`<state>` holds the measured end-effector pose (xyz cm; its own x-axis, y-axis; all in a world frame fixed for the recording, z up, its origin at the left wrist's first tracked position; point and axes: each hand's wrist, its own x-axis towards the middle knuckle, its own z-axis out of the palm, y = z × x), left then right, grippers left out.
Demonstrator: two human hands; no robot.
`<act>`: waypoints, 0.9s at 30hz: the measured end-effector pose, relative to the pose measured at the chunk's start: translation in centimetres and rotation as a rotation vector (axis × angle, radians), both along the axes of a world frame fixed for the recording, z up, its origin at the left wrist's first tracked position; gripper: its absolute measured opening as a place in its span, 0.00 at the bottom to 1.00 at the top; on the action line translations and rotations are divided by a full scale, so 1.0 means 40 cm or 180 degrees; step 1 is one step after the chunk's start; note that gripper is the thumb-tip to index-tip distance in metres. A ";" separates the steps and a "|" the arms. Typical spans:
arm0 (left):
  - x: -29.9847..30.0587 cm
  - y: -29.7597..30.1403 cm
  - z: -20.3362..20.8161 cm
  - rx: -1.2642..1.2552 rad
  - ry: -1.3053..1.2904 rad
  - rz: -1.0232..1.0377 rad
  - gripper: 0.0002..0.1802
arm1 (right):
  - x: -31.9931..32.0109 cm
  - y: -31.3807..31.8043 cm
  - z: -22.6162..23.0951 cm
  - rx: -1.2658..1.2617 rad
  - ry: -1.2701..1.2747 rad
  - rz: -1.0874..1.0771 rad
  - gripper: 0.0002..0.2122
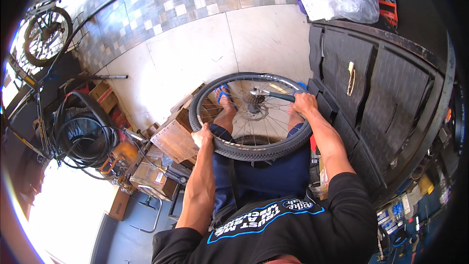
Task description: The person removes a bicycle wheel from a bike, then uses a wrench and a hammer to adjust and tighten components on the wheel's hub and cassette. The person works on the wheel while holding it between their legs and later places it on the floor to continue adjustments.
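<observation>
Across the lap, between both hands, a bicycle wheel (pixel 254 109), tilted, near edge against the dark blue cloth (pixel 264 178) over the thighs. Around the outside, a black tyre (pixel 264 153), thick and rounded, with small, close-set knobs along the tread. Inside that, a dark rim with pale markings in places. From there, thin spokes running in to the hub, with a stepped stack of toothed sprockets (pixel 256 98) and, just nearer the body, a thin pierced brake disc (pixel 266 113). Through the spokes, a foot (pixel 224 99) in a blue sandal and pale floor.

Left hand (pixel 202 136) at the near left of the tyre, closed on the edge, with fingers partly out of sight; cannot tell how far round underneath. Right hand (pixel 305 103) over the right side of the wheel, fingers curled firmly about the dark handle of a long tool (pixel 281 96), with the bright metal head over the sprockets. Contact there too small to tell.

To the right, a black drawer cabinet (pixel 343 58); to the left, a cardboard box (pixel 173 137).
</observation>
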<state>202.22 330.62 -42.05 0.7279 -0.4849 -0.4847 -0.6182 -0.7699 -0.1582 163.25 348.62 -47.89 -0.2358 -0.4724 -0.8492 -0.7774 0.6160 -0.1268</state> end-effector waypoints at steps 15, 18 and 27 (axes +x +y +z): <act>-0.027 0.037 0.009 -0.0047 0.0340 -0.0371 0.47 | -0.015 0.079 -0.062 -0.0146 0.0029 -0.0022 0.21; 0.056 0.067 -0.041 -0.0326 0.0175 -0.0186 0.39 | 0.001 0.050 -0.048 -0.0039 0.0231 0.0408 0.20; 0.087 0.049 -0.041 -0.0024 0.0580 -0.0291 0.47 | 0.015 0.010 -0.025 0.0094 0.0104 0.0125 0.20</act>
<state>205.69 332.59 -43.69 0.5813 -0.5491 -0.6005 -0.7034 -0.7101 -0.0316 163.86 349.03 -48.90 -0.2454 -0.4566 -0.8552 -0.8045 0.5881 -0.0831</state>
